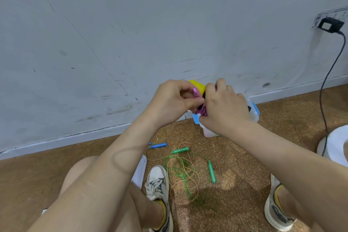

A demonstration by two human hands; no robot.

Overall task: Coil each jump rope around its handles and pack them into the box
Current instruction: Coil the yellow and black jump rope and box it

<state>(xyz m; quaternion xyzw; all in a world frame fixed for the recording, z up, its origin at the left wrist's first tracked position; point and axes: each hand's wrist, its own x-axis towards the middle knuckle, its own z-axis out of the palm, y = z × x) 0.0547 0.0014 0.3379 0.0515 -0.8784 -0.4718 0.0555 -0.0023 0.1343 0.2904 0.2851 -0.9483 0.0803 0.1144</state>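
Note:
A pink rope with black flecks (201, 110) is wound round yellow handles (197, 86), held up in front of the wall. My left hand (172, 100) pinches a pink strand beside the yellow handle top. My right hand (225, 107) grips the wound bundle from the right. Behind and below my right hand stands a clear plastic box with blue clips (253, 112). On the floor lie a green rope (180, 173) with two green handles (180, 150) and a tan rope with a blue handle (159, 145), tangled loosely together.
A grey scuffed wall rises straight ahead. A black cable (328, 73) hangs from a plug on the right wall down to a white round object (335, 145). My shoes (159, 188) and knees frame the ropes on the brown speckled floor.

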